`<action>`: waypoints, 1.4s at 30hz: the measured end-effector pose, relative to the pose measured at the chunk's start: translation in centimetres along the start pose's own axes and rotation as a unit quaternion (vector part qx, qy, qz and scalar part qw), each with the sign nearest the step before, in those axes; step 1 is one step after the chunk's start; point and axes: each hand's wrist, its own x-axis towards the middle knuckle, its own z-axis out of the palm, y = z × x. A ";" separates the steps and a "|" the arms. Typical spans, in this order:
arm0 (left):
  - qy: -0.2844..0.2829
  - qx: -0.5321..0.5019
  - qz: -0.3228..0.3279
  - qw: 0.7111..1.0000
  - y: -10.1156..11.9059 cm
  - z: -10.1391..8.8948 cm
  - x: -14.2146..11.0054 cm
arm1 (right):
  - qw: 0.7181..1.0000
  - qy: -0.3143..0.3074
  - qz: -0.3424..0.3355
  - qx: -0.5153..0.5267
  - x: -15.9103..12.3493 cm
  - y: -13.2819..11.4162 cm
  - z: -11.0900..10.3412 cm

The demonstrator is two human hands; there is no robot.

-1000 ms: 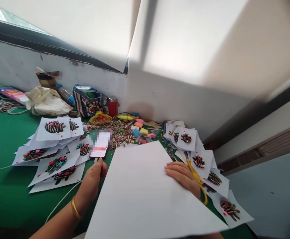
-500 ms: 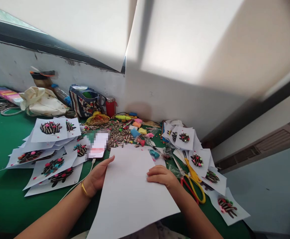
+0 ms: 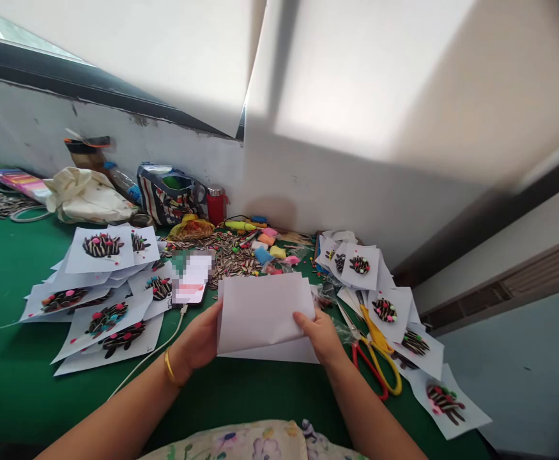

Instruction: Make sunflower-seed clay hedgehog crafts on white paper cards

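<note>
A white sheet of paper [image 3: 262, 313], bent over on itself, is held between my two hands above the green tabletop. At its left edge, my left hand [image 3: 200, 342] grips it, with the fingers mostly hidden behind the paper. My right hand [image 3: 324, 335] closes on the right edge, thumb on top and the other fingers underneath. Below the front edge shows more white paper [image 3: 283, 351]; whether it is the same sheet I cannot tell. A phone [image 3: 193, 281] with a blurred screen and a white cable lies just beyond my left hand.
Cards with striped seed figures are piled at left [image 3: 101, 319] and right [image 3: 394, 313]. Yellow-handled scissors [image 3: 379, 351] and red-handled scissors [image 3: 372, 377] lie right of my hand. Behind are scattered seeds [image 3: 236, 252], coloured clay pieces [image 3: 269, 249], a red flask [image 3: 216, 206] and bags [image 3: 168, 195].
The sheet, spread flat toward me before, is now folded over with its near part lifted away. My right hand has shifted from lying on top to gripping the right edge.
</note>
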 end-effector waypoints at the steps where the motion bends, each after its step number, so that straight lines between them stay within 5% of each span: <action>1: -0.006 0.006 0.004 1.000 -0.1 -0.1 0.0 | 1.000 0.010 0.003 -0.014 0.0 0.2 0.1; 5: 0.045 0.065 0.073 0.994 -0.3 0.1 0.2 | 0.997 0.031 -0.011 -0.069 -0.1 0.5 0.3; 9: 0.126 0.122 0.073 0.982 -0.4 0.3 0.5 | 0.997 -0.004 -0.020 -0.068 0.0 0.6 -0.2; 15: 0.100 0.170 0.045 0.979 0.2 0.0 0.2 | 0.962 0.076 -0.147 -0.218 0.3 -2.9 -2.1; 19: 0.049 0.212 0.002 0.976 0.4 0.5 0.0 | 0.903 -0.069 -0.183 -0.382 0.5 -6.8 -1.4; 22: 0.027 0.225 -0.011 0.974 0.4 1.0 -0.1 | 0.884 -0.161 -0.143 -0.415 1.0 -8.3 0.0; 31: 0.009 0.229 -0.003 0.973 0.7 0.8 -0.7 | 0.903 -0.206 -0.062 -0.371 1.9 -8.1 1.3; 42: 0.001 0.226 -0.008 0.974 0.6 1.2 -1.0 | 0.908 -0.205 -0.049 -0.361 1.8 -8.1 1.0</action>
